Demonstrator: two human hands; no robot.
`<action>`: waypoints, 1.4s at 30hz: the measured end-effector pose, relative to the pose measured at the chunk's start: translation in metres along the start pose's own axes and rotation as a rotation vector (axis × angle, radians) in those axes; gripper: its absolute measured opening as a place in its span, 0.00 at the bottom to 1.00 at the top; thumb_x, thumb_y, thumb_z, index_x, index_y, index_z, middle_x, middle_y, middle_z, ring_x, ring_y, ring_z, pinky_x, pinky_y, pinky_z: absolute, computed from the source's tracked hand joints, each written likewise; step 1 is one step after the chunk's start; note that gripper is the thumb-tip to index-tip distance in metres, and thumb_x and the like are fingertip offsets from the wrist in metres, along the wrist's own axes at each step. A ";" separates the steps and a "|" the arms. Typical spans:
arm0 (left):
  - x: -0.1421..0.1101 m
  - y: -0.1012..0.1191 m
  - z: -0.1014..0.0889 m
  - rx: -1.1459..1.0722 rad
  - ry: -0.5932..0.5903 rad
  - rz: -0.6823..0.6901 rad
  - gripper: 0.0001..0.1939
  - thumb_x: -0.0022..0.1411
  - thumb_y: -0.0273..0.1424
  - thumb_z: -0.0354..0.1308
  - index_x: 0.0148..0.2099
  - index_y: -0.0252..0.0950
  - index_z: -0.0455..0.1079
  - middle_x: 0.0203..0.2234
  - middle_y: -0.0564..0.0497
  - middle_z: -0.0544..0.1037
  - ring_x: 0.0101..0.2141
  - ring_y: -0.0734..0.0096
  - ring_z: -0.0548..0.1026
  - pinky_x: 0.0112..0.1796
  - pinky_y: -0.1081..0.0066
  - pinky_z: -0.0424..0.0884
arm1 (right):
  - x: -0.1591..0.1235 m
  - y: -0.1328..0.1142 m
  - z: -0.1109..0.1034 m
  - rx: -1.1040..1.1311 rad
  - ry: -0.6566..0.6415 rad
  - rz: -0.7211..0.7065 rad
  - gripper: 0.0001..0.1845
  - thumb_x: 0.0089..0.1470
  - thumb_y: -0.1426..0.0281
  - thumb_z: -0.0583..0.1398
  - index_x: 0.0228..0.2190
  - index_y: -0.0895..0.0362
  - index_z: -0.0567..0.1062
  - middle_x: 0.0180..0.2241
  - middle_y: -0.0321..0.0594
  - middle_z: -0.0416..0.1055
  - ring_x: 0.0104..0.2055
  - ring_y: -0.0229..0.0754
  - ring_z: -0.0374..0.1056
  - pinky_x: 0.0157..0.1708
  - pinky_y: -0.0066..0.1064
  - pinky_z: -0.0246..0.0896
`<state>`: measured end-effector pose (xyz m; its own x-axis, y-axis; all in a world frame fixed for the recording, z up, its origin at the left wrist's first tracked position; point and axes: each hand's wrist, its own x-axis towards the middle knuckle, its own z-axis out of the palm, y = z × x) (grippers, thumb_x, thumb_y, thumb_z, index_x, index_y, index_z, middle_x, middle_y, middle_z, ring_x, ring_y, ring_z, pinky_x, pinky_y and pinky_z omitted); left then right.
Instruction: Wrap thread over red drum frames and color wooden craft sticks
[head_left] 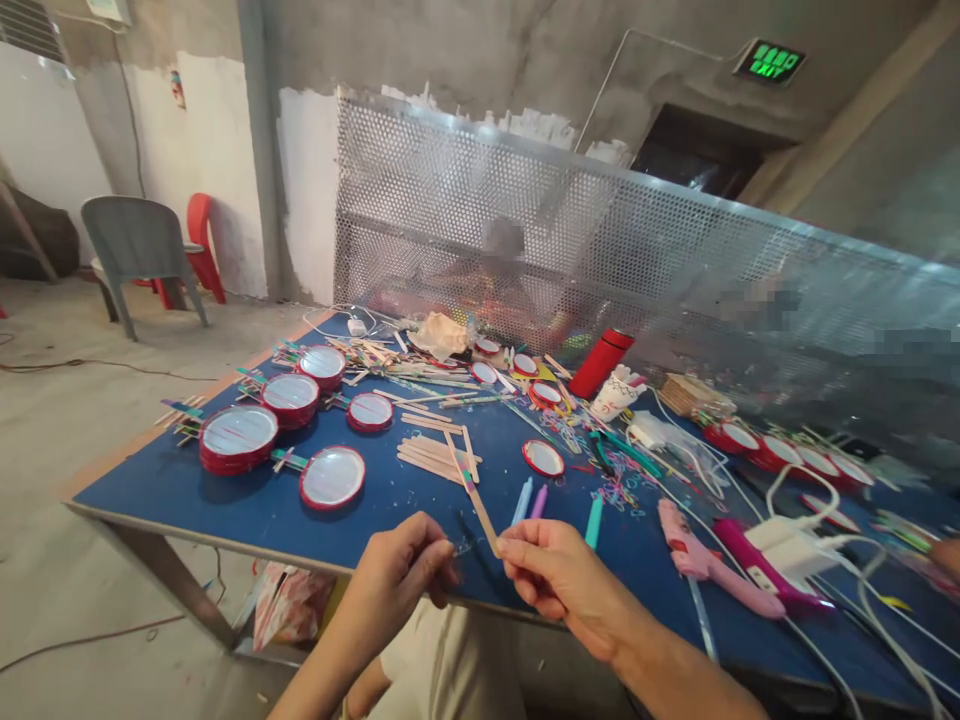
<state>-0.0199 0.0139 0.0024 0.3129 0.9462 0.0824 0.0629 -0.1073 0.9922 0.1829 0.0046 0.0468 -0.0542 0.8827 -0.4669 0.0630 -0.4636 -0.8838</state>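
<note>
My right hand [559, 570] pinches the lower end of a wooden craft stick [484, 517] that slants up and away over the table. Coloured marks show around the stick's middle. To its left, my left hand [409, 562] has thumb and fingers pressed together at the table's front edge; whatever may be between them is too small to make out. Beyond the hands lies a row of loose craft sticks [431, 458]. Just past my right hand are a light blue marker [522, 500], a purple marker [538, 502] and a teal marker [594, 521].
Round red-rimmed pieces with stick handles [240, 437] stand stacked at the left. A pink glue gun [712, 570], a power strip [765, 570] and cables lie at the right. Farther back are a red bottle [602, 362], a paper cup [616, 394] and a perforated metal screen [450, 200].
</note>
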 end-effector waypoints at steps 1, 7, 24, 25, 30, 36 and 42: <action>0.000 0.000 -0.001 -0.007 -0.010 0.002 0.17 0.65 0.44 0.56 0.29 0.39 0.66 0.22 0.51 0.80 0.20 0.69 0.77 0.24 0.74 0.70 | -0.002 0.005 -0.006 -0.015 0.019 0.025 0.22 0.37 0.55 0.71 0.25 0.58 0.72 0.21 0.31 0.69 0.16 0.26 0.56 0.15 0.21 0.31; -0.001 0.002 -0.003 0.032 -0.056 0.014 0.14 0.65 0.41 0.55 0.31 0.39 0.66 0.22 0.52 0.79 0.20 0.71 0.77 0.23 0.76 0.67 | -0.006 0.030 -0.031 -0.066 0.132 0.121 0.19 0.39 0.58 0.69 0.23 0.57 0.70 0.20 0.34 0.71 0.14 0.28 0.60 0.14 0.22 0.29; 0.000 -0.013 0.005 0.354 -0.014 0.160 0.10 0.68 0.32 0.52 0.32 0.41 0.69 0.22 0.54 0.79 0.25 0.69 0.75 0.31 0.74 0.66 | -0.009 0.025 -0.023 -0.188 0.125 0.205 0.13 0.51 0.60 0.62 0.24 0.57 0.70 0.19 0.36 0.73 0.14 0.31 0.66 0.13 0.21 0.32; 0.000 -0.014 0.004 0.350 -0.020 0.165 0.11 0.68 0.32 0.51 0.33 0.41 0.69 0.22 0.54 0.80 0.25 0.69 0.75 0.31 0.74 0.66 | -0.009 0.024 -0.025 -0.229 0.117 0.202 0.14 0.51 0.60 0.62 0.24 0.57 0.70 0.19 0.36 0.73 0.13 0.31 0.65 0.13 0.22 0.32; 0.000 -0.014 -0.005 0.378 -0.090 0.269 0.13 0.70 0.34 0.50 0.32 0.40 0.70 0.25 0.51 0.81 0.28 0.68 0.76 0.31 0.75 0.66 | 0.002 -0.013 -0.052 -0.814 0.286 -0.071 0.19 0.61 0.58 0.55 0.21 0.53 0.66 0.15 0.33 0.68 0.12 0.34 0.62 0.15 0.25 0.43; 0.012 -0.022 -0.002 0.354 -0.090 0.268 0.18 0.72 0.39 0.48 0.30 0.39 0.69 0.25 0.51 0.78 0.25 0.71 0.74 0.29 0.78 0.66 | 0.052 -0.075 -0.100 -1.693 0.564 -0.468 0.13 0.65 0.73 0.53 0.32 0.57 0.75 0.35 0.47 0.79 0.40 0.49 0.76 0.35 0.32 0.61; 0.026 -0.033 0.010 0.544 -0.065 0.021 0.15 0.70 0.38 0.48 0.30 0.41 0.65 0.25 0.52 0.80 0.25 0.70 0.76 0.24 0.79 0.64 | 0.151 -0.096 -0.144 -1.761 0.557 -0.418 0.12 0.64 0.64 0.60 0.45 0.58 0.75 0.47 0.42 0.74 0.47 0.43 0.73 0.48 0.41 0.70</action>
<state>-0.0046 0.0388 -0.0290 0.3761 0.9232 0.0791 0.5313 -0.2848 0.7979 0.3125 0.1932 0.0654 -0.0721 0.9902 0.1195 0.9594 0.0361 0.2799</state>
